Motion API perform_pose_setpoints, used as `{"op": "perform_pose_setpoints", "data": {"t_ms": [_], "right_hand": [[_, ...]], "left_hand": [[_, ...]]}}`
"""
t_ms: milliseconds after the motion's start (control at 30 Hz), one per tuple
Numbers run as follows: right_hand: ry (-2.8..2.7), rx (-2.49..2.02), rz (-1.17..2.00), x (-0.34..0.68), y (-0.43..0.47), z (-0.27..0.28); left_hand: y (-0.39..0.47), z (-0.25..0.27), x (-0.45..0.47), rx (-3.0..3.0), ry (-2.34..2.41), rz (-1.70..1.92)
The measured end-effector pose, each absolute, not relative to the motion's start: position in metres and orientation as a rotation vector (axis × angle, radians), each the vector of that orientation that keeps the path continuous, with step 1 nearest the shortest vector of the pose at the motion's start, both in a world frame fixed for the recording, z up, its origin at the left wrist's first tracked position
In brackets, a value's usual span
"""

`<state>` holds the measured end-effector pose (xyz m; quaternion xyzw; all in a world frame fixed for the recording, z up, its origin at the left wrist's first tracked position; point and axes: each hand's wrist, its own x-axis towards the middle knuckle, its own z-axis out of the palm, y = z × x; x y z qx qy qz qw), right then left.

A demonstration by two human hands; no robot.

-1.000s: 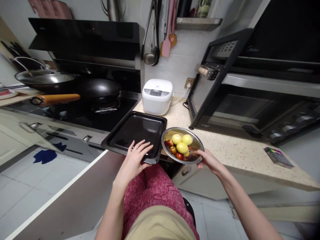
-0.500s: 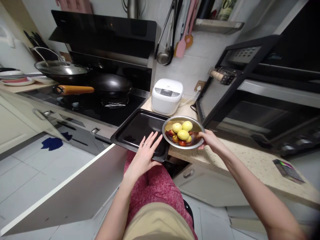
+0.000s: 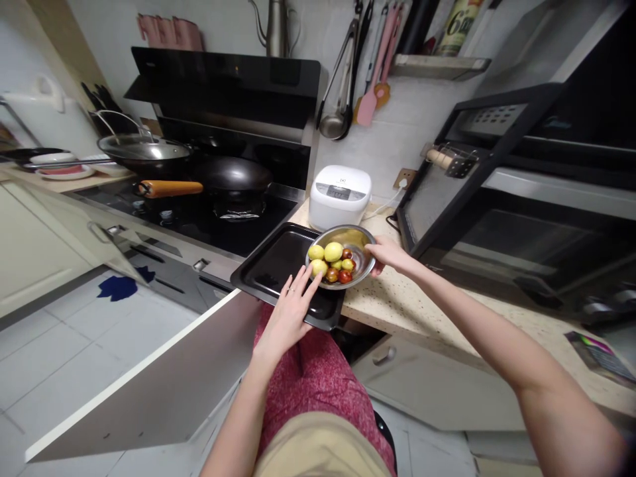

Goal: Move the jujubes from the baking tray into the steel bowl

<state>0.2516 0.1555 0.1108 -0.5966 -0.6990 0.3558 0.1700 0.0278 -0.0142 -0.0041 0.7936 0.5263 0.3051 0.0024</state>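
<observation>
My right hand grips the right rim of a metal bowl, which is tilted to the left over the right part of a black baking tray. Inside the bowl, yellow round fruits and several smaller reddish-brown ones have gathered toward the left side. My left hand is open with its fingers spread, at the bowl's lower left edge above the tray. Its fingertips are beside a yellow fruit at the rim; whether they touch it I cannot tell.
Behind the tray stands a white rice cooker. The stove to the left holds a black wok with an orange-brown handle. A cabinet door hangs open at my left. On the right is a large oven, and a small dark box lies on the counter.
The bowl has moved left over the tray and tipped leftward in my right hand. Its fruits have rolled toward the left rim, close to my left fingers.
</observation>
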Motion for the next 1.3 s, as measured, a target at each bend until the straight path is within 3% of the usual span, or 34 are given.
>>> {"op": "perform_pose_setpoints", "data": {"t_ms": [733,1300], "right_hand": [[-2.437,-1.672,0.134,0.204,0.156,0.166],[-2.342,-1.723,-0.149,0.224,0.147,0.172]], "left_hand": [[-0.014,-0.003,0.023,2.521,1.708,0.885],[-0.015,-0.003,0.023,2.513,1.725,0.79]]}}
